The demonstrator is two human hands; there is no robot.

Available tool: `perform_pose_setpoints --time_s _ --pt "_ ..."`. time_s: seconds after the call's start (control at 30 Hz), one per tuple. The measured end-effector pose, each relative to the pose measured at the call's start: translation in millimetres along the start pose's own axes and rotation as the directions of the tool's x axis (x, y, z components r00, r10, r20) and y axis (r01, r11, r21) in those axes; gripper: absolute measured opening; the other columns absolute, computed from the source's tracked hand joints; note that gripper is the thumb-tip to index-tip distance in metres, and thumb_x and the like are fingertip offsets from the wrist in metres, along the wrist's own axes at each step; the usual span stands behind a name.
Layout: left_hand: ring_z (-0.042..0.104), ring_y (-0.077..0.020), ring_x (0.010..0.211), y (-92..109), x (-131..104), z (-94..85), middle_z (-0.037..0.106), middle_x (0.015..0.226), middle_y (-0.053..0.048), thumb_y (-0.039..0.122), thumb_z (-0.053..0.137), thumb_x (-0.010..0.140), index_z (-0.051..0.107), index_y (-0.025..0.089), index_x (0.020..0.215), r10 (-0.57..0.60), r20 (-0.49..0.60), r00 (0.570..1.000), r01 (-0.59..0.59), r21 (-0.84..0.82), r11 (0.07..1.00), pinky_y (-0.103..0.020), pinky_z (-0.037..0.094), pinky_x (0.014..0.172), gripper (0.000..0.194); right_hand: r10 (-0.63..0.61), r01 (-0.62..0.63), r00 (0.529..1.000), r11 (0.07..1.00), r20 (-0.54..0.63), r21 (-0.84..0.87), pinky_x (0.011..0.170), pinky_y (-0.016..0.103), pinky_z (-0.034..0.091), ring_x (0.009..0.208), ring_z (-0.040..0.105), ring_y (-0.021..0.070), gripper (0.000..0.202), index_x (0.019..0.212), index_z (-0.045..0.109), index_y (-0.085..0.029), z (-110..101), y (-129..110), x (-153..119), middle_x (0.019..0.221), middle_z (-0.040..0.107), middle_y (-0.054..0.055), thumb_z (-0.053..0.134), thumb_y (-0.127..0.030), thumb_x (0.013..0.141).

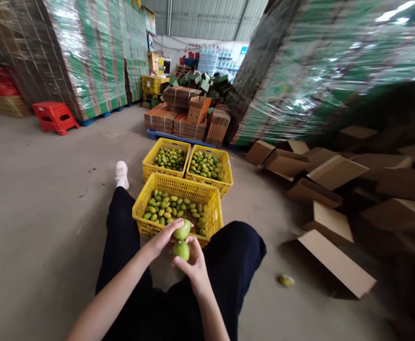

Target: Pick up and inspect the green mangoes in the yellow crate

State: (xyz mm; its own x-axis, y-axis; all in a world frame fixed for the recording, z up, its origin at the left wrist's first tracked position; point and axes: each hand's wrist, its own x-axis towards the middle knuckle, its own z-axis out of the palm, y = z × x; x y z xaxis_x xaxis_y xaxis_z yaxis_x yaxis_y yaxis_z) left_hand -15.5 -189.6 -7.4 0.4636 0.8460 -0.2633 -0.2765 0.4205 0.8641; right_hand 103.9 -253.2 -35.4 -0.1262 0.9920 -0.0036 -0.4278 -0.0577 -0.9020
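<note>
My left hand is closed on a green fruit, held over the near rim of a yellow crate. Just below it, my right hand grips a second green fruit between thumb and fingers. The two fruits appear to touch. Many green and yellowish fruits lie in the near crate, mostly at its left and middle. Behind it stand a back left crate and a back right crate, both yellow and holding similar fruits.
My legs flank the near crate. One fruit lies on the floor at right, near scattered open cardboard boxes. Bundled cardboard sits on a blue pallet beyond the crates. A red stool stands at left, beside wrapped stacks.
</note>
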Motion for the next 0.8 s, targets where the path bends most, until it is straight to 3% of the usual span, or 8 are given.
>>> perform_pose_setpoints --time_s 0.13,0.23,0.4,0.5,0.6,0.73,0.8 --pt "0.049 -0.0109 0.058 -4 2 -5.3 0.055 0.071 0.0 0.06 0.063 0.072 0.066 0.017 0.103 -0.044 0.086 0.995 0.047 -0.03 0.998 -0.022 0.03 0.047 0.053 0.017 -0.018 0.999 0.999 -0.028 -0.05 0.06 0.036 0.052 0.071 0.066 0.0219 0.048 0.088 0.048 -0.031 -4 12 -1 0.082 0.069 -0.002 0.085 -0.033 0.058" --pt "0.049 -0.0107 0.06 -19 7 -14.3 0.055 0.072 0.0 0.058 0.066 0.072 0.067 0.017 0.097 -0.042 0.11 0.993 0.052 -0.083 0.995 -0.022 0.033 0.05 0.048 0.032 -0.034 0.999 0.999 -0.037 -0.035 0.051 0.04 0.049 0.058 0.063 0.0241 0.051 0.086 0.049 -0.039 -13 34 1 0.073 0.068 -0.005 0.085 -0.041 0.05" --pt "0.053 -0.0127 0.068 -47 15 -35.6 0.058 0.079 -0.002 0.061 0.067 0.071 0.071 0.019 0.093 -0.081 0.027 0.996 0.084 -0.143 0.986 -0.021 0.037 0.053 0.048 0.098 -0.098 0.995 0.994 0.001 -0.048 0.046 0.038 0.046 0.051 0.06 0.0231 0.046 0.084 0.053 -0.04 -20 57 7 0.068 0.067 -0.004 0.084 -0.043 0.05" --pt "0.054 -0.0147 0.07 -50 8 -47.8 0.059 0.079 -0.003 0.063 0.067 0.069 0.072 0.019 0.098 -0.082 0.021 0.996 0.084 -0.165 0.983 -0.022 0.038 0.05 0.053 0.115 -0.116 0.993 0.993 -0.039 -0.035 0.048 0.037 0.045 0.054 0.06 0.0219 0.042 0.087 0.053 -0.039 -9 52 4 0.068 0.067 -0.004 0.081 -0.044 0.057" --pt "0.059 -0.0184 0.078 -42 -5 -59.0 0.063 0.085 -0.005 0.059 0.068 0.072 0.066 0.02 0.117 -0.047 0.075 0.996 0.058 -0.146 0.988 -0.024 0.041 0.053 0.059 0.118 -0.118 0.99 0.993 -0.074 0.003 0.044 0.032 0.04 0.055 0.059 0.0211 0.042 0.086 0.052 -0.037 5 40 1 0.068 0.067 -0.003 0.081 -0.043 0.057" --pt "0.061 -0.0221 0.105 -25 -11 -68.5 0.068 0.105 -0.007 0.041 0.073 0.077 0.054 0.024 0.132 0.049 0.079 0.996 -0.041 -0.096 0.995 -0.029 0.046 0.084 0.061 0.128 -0.118 0.973 0.991 -0.192 0.061 0.043 0.027 0.037 0.061 0.061 0.019 0.044 0.087 0.051 -0.03 14 24 2 0.071 0.067 -0.002 0.083 -0.037 0.058" --pt "0.061 -0.0222 0.109 -17 -6 -68.8 0.069 0.108 -0.008 0.035 0.079 0.073 0.052 0.024 0.131 0.093 0.06 0.994 -0.087 -0.09 0.992 -0.032 0.043 0.093 0.066 0.083 -0.048 0.952 0.991 -0.296 0.124 0.044 0.024 0.037 0.061 0.06 0.0163 0.044 0.086 0.051 -0.027 13 14 6 0.072 0.065 -0.002 0.083 -0.036 0.057"
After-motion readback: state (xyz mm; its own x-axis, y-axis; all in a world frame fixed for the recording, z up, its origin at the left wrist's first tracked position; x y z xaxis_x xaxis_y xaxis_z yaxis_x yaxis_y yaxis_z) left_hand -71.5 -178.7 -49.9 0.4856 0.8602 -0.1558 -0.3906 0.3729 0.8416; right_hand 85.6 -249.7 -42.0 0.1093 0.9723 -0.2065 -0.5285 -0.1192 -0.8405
